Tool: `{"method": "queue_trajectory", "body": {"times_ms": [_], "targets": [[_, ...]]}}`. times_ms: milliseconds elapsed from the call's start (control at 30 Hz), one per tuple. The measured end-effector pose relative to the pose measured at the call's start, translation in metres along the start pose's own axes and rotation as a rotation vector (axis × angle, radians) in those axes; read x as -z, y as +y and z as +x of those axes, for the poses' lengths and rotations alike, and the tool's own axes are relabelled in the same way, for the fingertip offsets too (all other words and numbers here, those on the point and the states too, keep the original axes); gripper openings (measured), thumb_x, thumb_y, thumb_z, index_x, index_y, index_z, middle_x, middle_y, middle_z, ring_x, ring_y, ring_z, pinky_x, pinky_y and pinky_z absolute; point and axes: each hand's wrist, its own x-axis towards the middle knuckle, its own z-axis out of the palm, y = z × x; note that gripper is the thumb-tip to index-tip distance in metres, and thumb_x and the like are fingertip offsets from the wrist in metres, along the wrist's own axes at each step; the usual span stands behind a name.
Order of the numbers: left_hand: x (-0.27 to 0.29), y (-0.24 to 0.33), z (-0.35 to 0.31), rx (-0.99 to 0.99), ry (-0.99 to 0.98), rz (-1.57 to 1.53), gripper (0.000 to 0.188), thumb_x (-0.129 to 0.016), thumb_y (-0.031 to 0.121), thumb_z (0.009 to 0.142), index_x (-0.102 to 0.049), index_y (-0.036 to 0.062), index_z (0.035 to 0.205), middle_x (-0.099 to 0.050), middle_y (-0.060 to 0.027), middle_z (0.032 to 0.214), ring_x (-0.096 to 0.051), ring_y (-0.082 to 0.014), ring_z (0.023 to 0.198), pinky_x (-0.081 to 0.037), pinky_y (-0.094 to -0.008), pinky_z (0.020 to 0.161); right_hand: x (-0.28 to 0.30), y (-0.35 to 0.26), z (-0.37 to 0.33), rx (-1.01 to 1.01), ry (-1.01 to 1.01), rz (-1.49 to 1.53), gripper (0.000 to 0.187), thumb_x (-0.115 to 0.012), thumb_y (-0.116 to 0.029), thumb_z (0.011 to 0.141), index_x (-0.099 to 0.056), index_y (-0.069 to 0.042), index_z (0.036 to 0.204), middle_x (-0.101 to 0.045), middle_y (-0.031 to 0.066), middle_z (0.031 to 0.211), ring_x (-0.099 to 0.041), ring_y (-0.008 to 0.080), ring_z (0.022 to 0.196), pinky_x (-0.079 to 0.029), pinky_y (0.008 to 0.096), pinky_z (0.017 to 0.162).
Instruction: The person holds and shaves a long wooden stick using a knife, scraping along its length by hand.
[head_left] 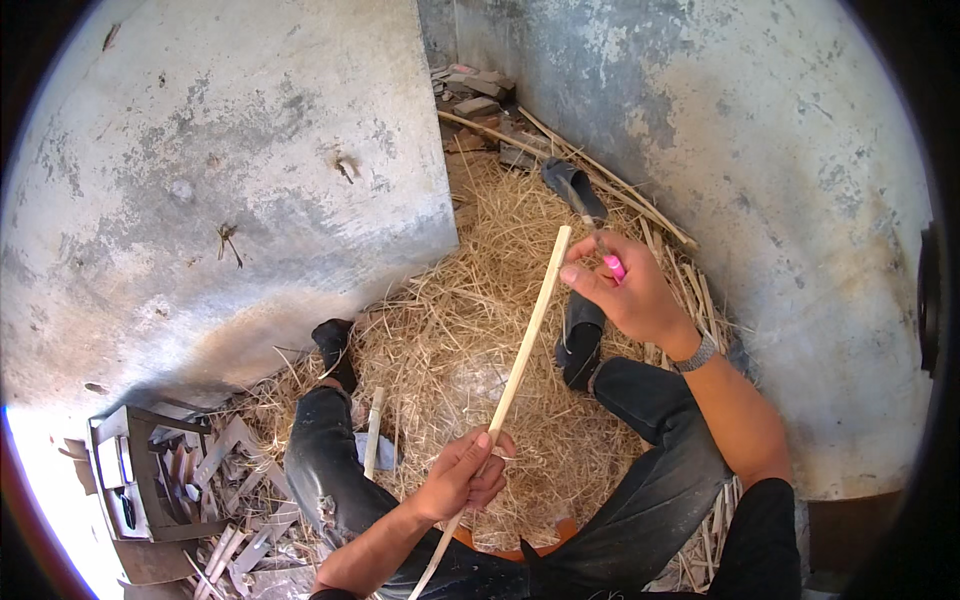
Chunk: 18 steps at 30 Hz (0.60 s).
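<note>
A long, pale wooden or bamboo strip (533,330) slants across the middle, from near my lap up to my right hand. My left hand (465,474) is closed around its lower part. Near the strip's upper end, my right hand (630,290) has its fingers curled around a small tool with a pink end (614,268). A thin dark part of this tool shows above the fingers; the rest is hidden by the hand, and its kind is unclear. My right thumb and fingertips are close to the strip; whether they touch it cannot be made out.
Straw-like shavings (470,290) cover the floor between my legs. A dark slipper (573,188) and long poles (640,200) lie by the right wall. At lower left stands a dark frame (150,470) beside scrap wood. A shorter pale strip (374,432) rests by my left leg.
</note>
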Motion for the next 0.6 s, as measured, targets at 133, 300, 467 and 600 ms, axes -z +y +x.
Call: {"method": "queue_trajectory", "body": {"times_ms": [133,300,467,600], "targets": [[-0.006,0.005,0.001,-0.018,0.009,0.052,0.051,-0.036,0.039,0.113,-0.039,0.0032,0.149,-0.029,0.004,0.057,-0.027,-0.0074,0.045,-0.026,-0.0241,0.043,-0.009,0.017,-0.003,0.115,0.033,-0.034,0.048,-0.051,-0.047,0.104,-0.07,-0.005,0.093,-0.047,-0.0004,0.057,-0.041,0.0152,0.051,-0.031,0.0335,0.05],[-0.005,0.002,-0.001,-0.183,0.057,0.091,0.055,-0.037,0.033,0.113,-0.024,0.0117,0.162,-0.028,0.0032,0.057,-0.029,-0.008,0.045,-0.028,-0.024,0.044,-0.04,0.008,-0.023,0.104,0.014,-0.222,0.049,-0.05,-0.048,0.105,-0.069,-0.006,0.086,-0.056,0.011,0.054,-0.057,0.0337,0.049,-0.043,0.0424,0.048],[0.001,0.004,-0.005,-0.142,0.081,0.063,0.053,-0.036,0.032,0.113,-0.023,0.016,0.162,-0.028,0.0028,0.057,-0.029,-0.0084,0.045,-0.029,-0.0246,0.044,-0.08,-0.004,-0.055,0.338,-0.172,-0.454,0.05,-0.048,-0.049,0.106,-0.063,-0.007,0.084,-0.057,0.0109,0.049,-0.062,0.0333,0.045,-0.05,0.0444,0.043],[-0.002,0.01,-0.008,-0.085,0.087,-0.017,0.053,-0.036,0.032,0.114,-0.023,0.0163,0.162,-0.027,0.003,0.057,-0.028,-0.0085,0.044,-0.029,-0.0247,0.042,-0.072,0.018,-0.027,0.379,-0.064,-0.587,0.048,-0.049,-0.049,0.105,-0.06,-0.009,0.082,-0.054,0.0094,0.045,-0.057,0.0299,0.037,-0.045,0.0415,0.037]]}}
